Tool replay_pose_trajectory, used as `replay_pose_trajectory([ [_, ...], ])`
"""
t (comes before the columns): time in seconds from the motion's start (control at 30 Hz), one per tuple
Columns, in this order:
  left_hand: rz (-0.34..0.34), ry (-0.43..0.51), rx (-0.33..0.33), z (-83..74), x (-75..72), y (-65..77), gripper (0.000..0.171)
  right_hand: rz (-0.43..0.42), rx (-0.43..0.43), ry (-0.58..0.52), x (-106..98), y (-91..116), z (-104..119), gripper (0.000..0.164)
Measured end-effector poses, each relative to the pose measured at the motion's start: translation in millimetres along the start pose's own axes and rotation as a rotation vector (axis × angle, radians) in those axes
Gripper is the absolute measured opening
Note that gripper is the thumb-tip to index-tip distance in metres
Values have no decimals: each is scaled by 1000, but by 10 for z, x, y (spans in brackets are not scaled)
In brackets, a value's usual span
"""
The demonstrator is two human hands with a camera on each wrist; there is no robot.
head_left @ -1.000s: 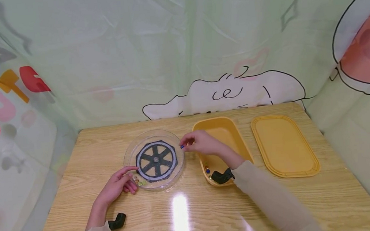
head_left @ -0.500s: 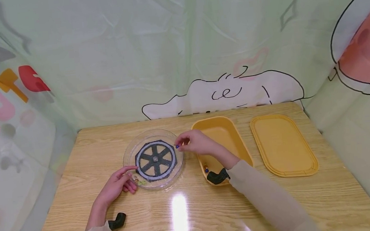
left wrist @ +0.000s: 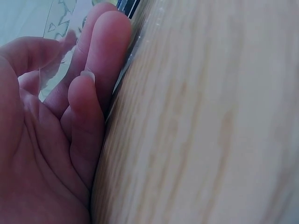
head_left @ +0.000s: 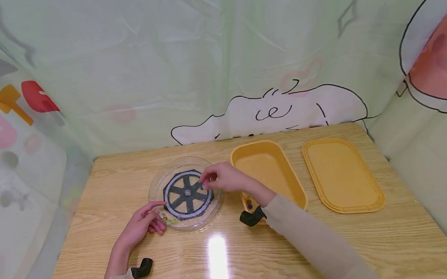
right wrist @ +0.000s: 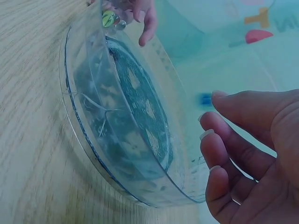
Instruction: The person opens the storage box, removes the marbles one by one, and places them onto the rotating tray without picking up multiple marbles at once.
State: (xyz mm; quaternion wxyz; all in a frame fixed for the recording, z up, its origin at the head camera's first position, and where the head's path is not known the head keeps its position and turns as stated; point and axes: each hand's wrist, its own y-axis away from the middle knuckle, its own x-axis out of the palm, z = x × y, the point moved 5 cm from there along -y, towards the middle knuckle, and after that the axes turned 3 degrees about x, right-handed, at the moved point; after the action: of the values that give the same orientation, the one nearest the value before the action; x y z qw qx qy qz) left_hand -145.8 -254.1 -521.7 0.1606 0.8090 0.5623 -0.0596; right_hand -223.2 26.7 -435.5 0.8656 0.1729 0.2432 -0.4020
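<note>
A clear round dish (head_left: 191,222) stands on the table with a dark, six-spoked wheel shape (head_left: 188,192) in its middle. My right hand (head_left: 224,178) is over the dish's right part, pinching a small blue marble (head_left: 202,186) between thumb and fingertips; it shows blurred in the right wrist view. At the dish's near left rim, my left hand (head_left: 141,224) holds the wall, one finger reaching over the rim and other fingers outside. Several small marbles (head_left: 169,221), greenish and brown, lie inside by that hand; the right wrist view shows a yellow-green marble (right wrist: 108,18).
A yellow-orange bin (head_left: 290,169) sits right of the dish, with a few marbles (head_left: 249,202) in its near left corner. Beyond it lies a flat lid (head_left: 342,175) of the same colour. A printed curtain (head_left: 142,75) hangs behind the table.
My right hand has moved left with the blue marble, from the dish's right rim to over the dark wheel shape. My left hand has stayed at the rim.
</note>
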Motion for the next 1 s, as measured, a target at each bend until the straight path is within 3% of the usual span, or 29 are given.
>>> replay_pose_trajectory([
  [0.4,4,5,20,8,-16,-4,36,-67,1,20,-260,160,-44,15],
  [0.83,6,12,21,-8,-26,-6,35,-138,12,74,-655,487,-337,14],
  [1.0,13,11,19,10,-16,-12,36,-108,-13,94,-704,594,-444,11],
])
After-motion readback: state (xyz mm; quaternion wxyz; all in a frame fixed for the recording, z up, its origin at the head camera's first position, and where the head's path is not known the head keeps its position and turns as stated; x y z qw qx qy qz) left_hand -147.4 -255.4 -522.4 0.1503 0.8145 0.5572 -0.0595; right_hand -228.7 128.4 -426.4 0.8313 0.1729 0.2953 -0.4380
